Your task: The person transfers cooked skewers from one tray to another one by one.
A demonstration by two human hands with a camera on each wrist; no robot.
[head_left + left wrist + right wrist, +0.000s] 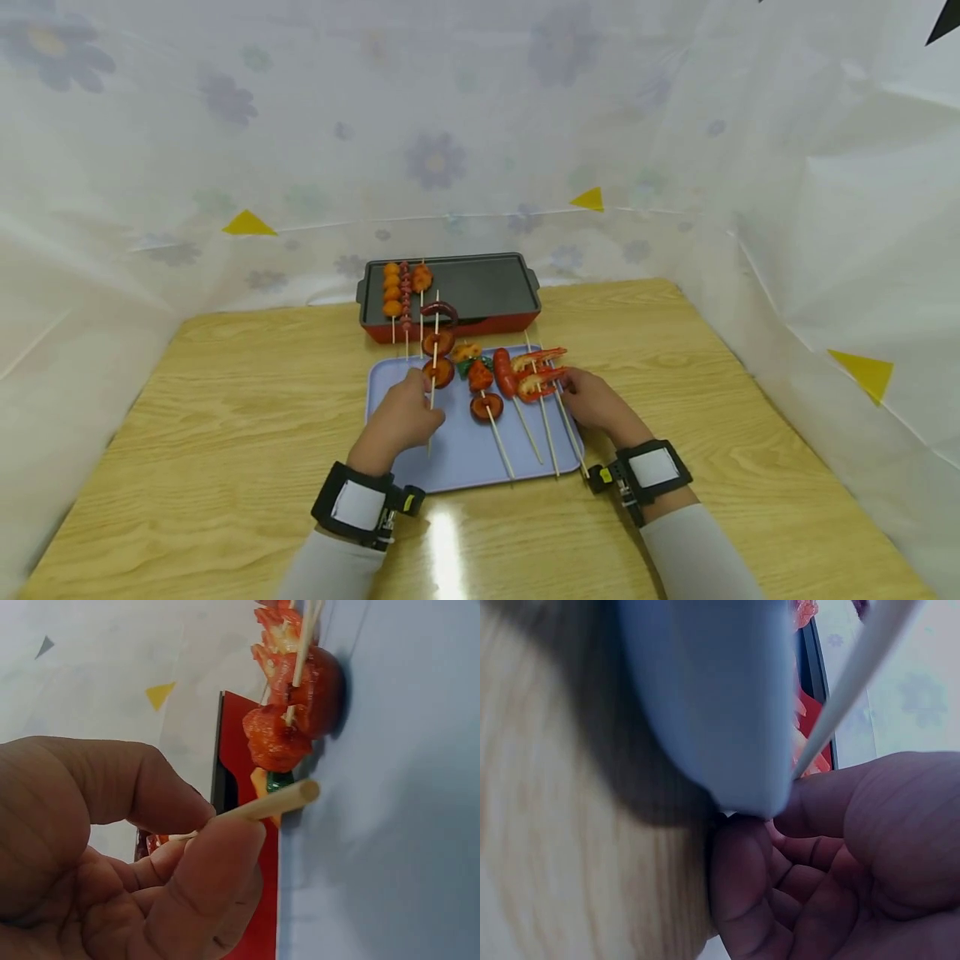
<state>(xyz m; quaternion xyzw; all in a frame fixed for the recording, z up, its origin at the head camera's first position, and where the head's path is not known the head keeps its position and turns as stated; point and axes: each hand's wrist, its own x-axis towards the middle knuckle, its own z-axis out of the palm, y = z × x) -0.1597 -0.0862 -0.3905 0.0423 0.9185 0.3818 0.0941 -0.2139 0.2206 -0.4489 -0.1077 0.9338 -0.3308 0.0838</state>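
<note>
My left hand [405,414] pinches the stick of a skewer with mushroom slices and a dark curved piece [438,343], above the left side of a pale blue tray [461,467]. The left wrist view shows the stick's end [300,795] protruding between thumb and index finger. At the tray's right edge, my right hand [597,402] grips the rim [757,799] between thumb and curled fingers. Several skewers lie on the tray: a shrimp skewer [537,384] nearest the right hand, a sausage skewer [505,372] and a mixed skewer with meat and mushroom [487,407].
Behind the tray stands a red grill with a black plate [487,287]. On its left side lie a skewer of orange balls [392,289], a dark red skewer [406,292] and an orange-brown one [422,277]. A pale flowered sheet [450,125] surrounds the wooden table [247,417].
</note>
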